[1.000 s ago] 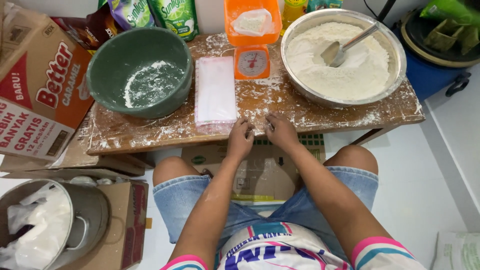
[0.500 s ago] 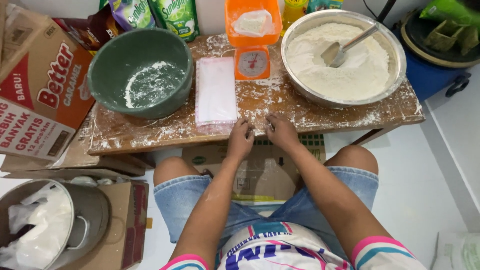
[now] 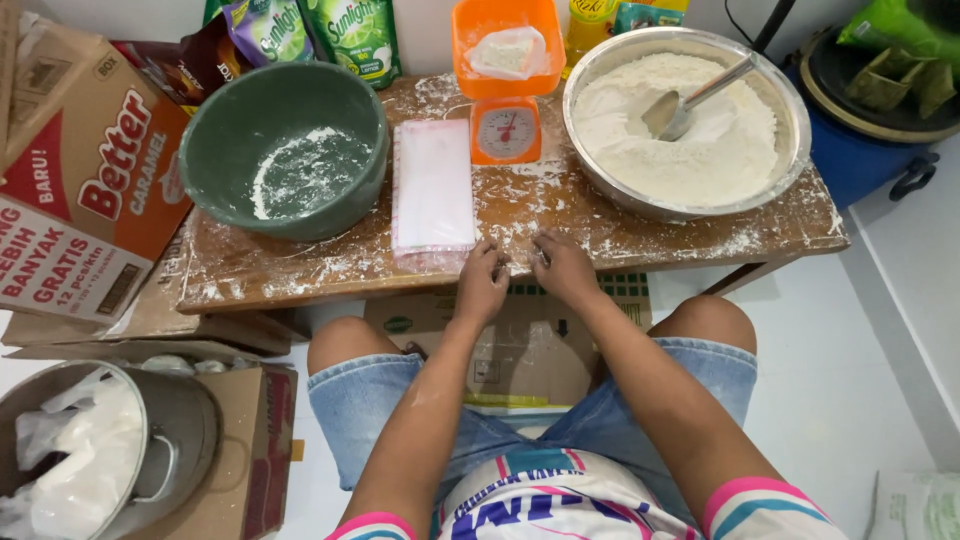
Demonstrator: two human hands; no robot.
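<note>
I see bright, even indoor light from overhead, soft shadows only under the table (image 3: 300,275). Mild glare on the steel bowl (image 3: 790,110) rim, far right. Focus sharp throughout; slight wide-angle bend at edges. No motion blur.

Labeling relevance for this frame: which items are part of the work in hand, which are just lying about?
In use: left hand, right hand, stack of plastic bags, orange scale, steel flour bowl, spoon.
Lying about: green bowl, cardboard box, green pouches, metal pot.
</note>
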